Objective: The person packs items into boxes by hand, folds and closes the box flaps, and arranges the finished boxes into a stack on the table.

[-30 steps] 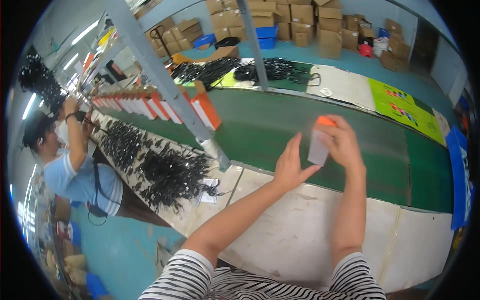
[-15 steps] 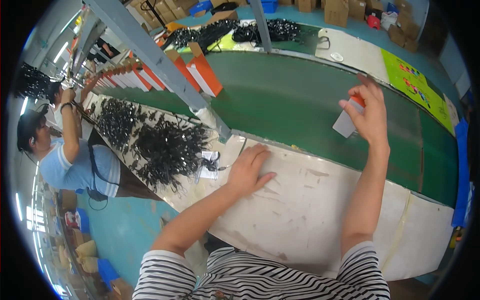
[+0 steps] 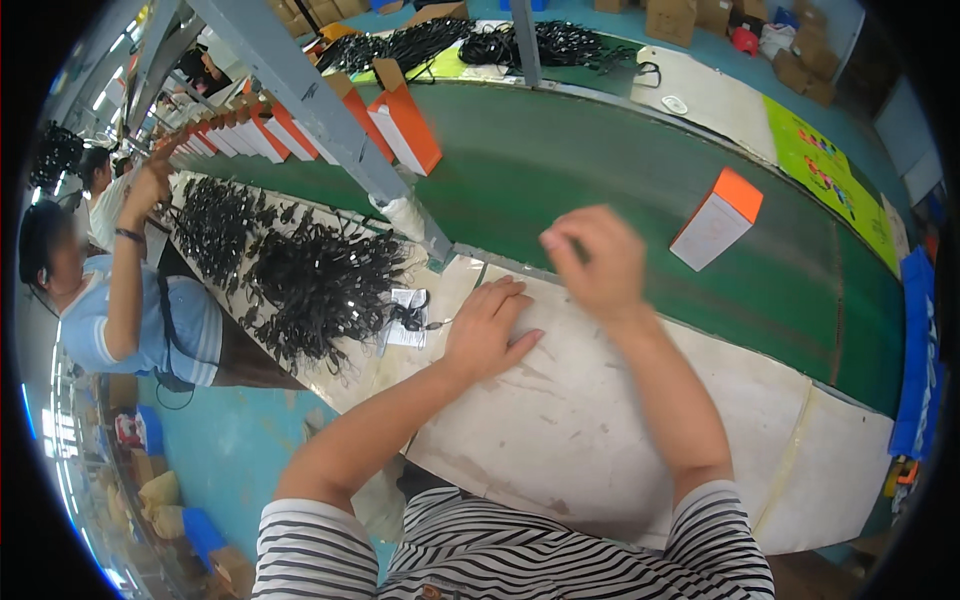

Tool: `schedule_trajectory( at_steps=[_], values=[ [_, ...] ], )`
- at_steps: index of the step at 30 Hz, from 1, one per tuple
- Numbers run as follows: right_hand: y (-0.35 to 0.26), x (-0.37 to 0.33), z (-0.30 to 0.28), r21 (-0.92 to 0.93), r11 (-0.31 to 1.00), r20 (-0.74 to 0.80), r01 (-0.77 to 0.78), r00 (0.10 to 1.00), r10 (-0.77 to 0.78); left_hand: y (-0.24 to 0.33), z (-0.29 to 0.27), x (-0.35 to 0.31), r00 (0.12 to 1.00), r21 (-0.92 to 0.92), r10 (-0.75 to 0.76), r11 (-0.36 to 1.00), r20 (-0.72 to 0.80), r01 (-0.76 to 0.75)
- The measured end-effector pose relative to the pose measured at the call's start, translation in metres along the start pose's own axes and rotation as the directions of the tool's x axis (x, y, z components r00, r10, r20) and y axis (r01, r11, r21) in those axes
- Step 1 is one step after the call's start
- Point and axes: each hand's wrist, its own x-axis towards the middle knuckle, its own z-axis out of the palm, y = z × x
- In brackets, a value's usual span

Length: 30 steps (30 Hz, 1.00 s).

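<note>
My left hand lies flat on the pale worktop, fingers stretched out and holding nothing. To its left, a small white printed sheet lies beside the heap of black cables, with one cable end across it. Over the near edge of the green conveyor belt, my right hand is blurred by motion. Its fingers look curled, and I make out nothing in them. A white box with an orange top stands on the belt to the right, apart from that hand.
A grey metal post rises at the worktop's far-left corner. Behind it, several orange-and-white boxes line the belt. A co-worker in a blue shirt is at the left. More black cables lie on the far ledge.
My right hand has let go of the white-and-orange box and moved left and toward me. The box now stands on the belt. My left hand stays on the worktop.
</note>
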Motion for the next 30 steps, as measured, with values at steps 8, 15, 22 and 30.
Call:
schedule_trajectory(
  at_steps=[8,15,22,30],
  values=[
    [0.034,-0.056,0.038,0.132,0.937,0.072,-0.323,0.946,0.316,0.005,-0.005,-0.007,0.999,0.005,-0.023,1.000,0.025,0.023],
    [0.043,-0.060,0.026,0.212,0.888,0.044,-0.408,0.912,0.409,0.008,0.005,0.002,0.999,-0.002,0.031,1.000,0.039,-0.031],
    [0.044,-0.056,0.039,0.219,0.910,0.064,-0.353,0.935,0.348,0.005,-0.001,-0.004,0.999,0.021,0.003,1.000,0.037,-0.004],
    [0.048,-0.059,0.032,0.219,0.892,0.065,-0.395,0.918,0.390,0.011,0.001,0.002,0.997,-0.017,0.026,1.000,0.076,-0.025]
  ],
)
